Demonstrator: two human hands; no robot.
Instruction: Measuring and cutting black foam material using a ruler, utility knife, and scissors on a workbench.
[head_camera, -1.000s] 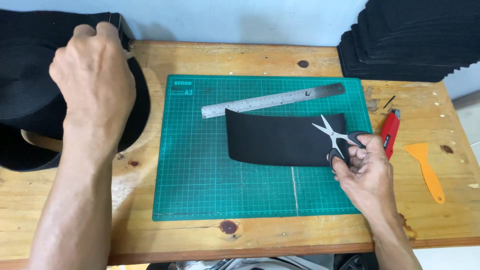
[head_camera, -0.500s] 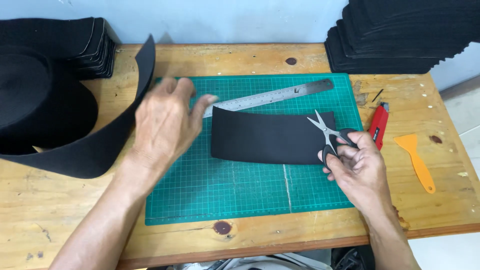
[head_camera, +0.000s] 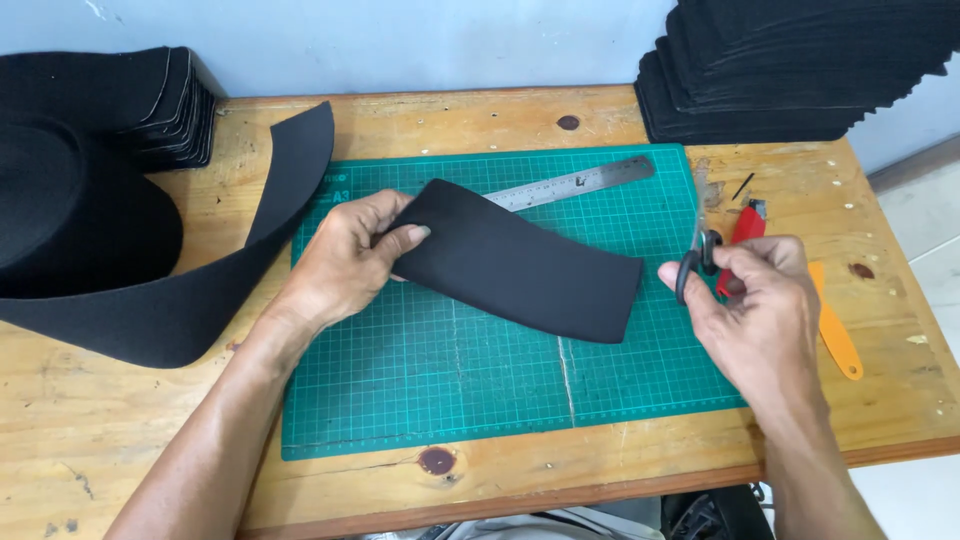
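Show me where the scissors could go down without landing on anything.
Bare mat lies below the black strip, between the left hand and right hand. Bare table sits front-left. The right edge is crowded: scissors, red cutter, orange scraper.

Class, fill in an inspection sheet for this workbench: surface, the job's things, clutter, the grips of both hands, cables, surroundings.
Surface: wooden table with a green cutting mat on it.
Job's things: black foam piece lifted over the mat; scissors near its right end.
Clutter: steel ruler, red cutter and orange scraper on the table.
Grips: left hand pinches the foam piece's left end; right hand holds the scissors by the handles.
Cables: nothing seen.
Surroundings: black foam roll with a loose strip at left, stack of black sheets at the back right, pale wall behind.
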